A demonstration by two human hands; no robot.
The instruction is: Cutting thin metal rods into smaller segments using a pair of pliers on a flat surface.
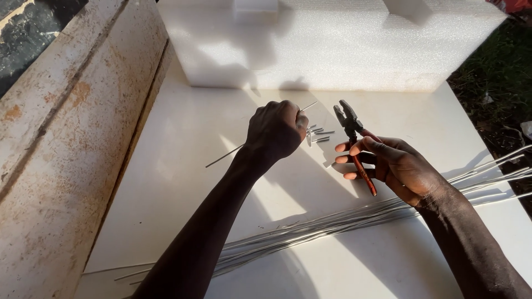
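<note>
Head view, left to right: a rusty metal panel (61, 138) borders the white table (183, 160) along its left edge. Near the table's middle, the left hand (275, 130) is clenched in a fist around a thin wire (224, 156), whose long axis slants from lower left to upper right. Short cut wire pieces (320, 134) lie just beside the fist. To their right, the right hand (396, 166) loosely grips red-handled pliers (354, 138), nose pointing away, fingers half open. A wire bundle (332, 224) crosses the near edge; a foam block (332, 44) lines the far edge.
</note>
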